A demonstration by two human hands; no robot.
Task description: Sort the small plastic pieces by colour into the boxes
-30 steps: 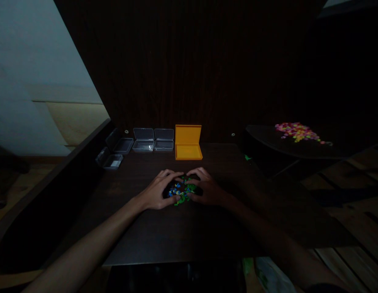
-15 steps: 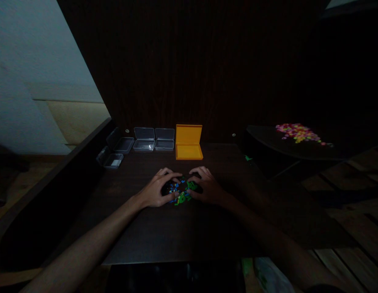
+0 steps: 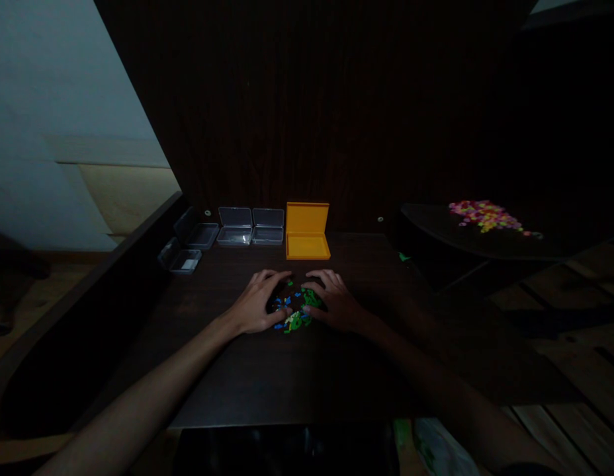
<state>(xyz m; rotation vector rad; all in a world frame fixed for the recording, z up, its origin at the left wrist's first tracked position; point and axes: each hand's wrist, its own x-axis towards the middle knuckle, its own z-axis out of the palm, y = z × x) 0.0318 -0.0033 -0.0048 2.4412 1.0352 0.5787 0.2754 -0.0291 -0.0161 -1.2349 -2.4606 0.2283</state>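
Observation:
A loose pile of small green pieces [image 3: 296,322] and blue pieces [image 3: 278,303], with a few pale and yellow ones, lies on the dark table [image 3: 267,377]. Their exact kind is too small to make out. My left hand [image 3: 257,304] curves round the pile's left side, thumb and fingers apart. On the right side, my right hand [image 3: 334,302] is spread in the same way, its fingertips at the green pieces. Both hands rest low at the table and partly cover the pile. Nothing shows gripped in either one.
Behind the pile stands an orange box [image 3: 307,246] with its lid raised. Clear plastic boxes [image 3: 234,236], several with lids up, line the back left. Colourful small pieces [image 3: 488,215] lie heaped on a side shelf [image 3: 436,231]. A green scrap [image 3: 404,257] lies near the table's right edge.
The left hand's fingers have shifted slightly up and left, opening wider. A green piece now shows near its fingertips, and some blue pieces have shifted within the pile.

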